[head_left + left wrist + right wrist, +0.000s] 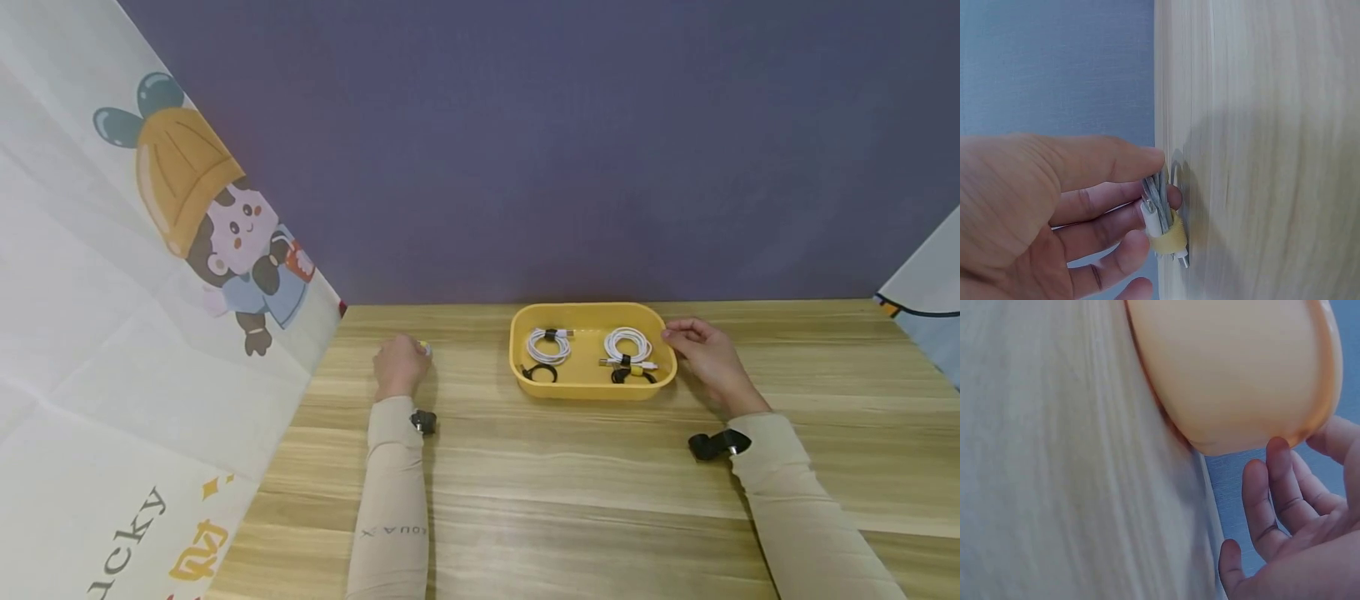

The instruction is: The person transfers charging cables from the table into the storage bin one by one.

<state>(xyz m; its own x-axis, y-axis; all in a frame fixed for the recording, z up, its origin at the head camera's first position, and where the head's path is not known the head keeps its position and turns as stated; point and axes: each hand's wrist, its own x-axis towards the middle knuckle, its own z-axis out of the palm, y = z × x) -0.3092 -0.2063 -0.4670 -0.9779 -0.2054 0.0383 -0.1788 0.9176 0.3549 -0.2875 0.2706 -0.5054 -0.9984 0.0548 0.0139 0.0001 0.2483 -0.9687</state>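
Between thumb and fingers, my left hand (401,367) pinches a coiled grey-white cable (1159,200) bound with a yellow strap (1169,239); a metal plug tip pokes out below the strap. That bundle is just above or on the wooden table, and the head view mostly hides it behind the hand. My right hand (708,362) holds the right end of a yellow plastic basket (592,392) by its rim, the thumb at the edge and fingertips against the outer wall. Inside lie a white coiled cable (549,347) on the left and another white coiled cable (628,343) on the right.
Near the basket's front wall lie a black looped cable (542,372) and a black bundle (621,377) beside a yellow strap (636,370). The wooden table (555,483) meets a dark blue partition (540,150) behind. A printed white cloth (90,317) hangs at left.
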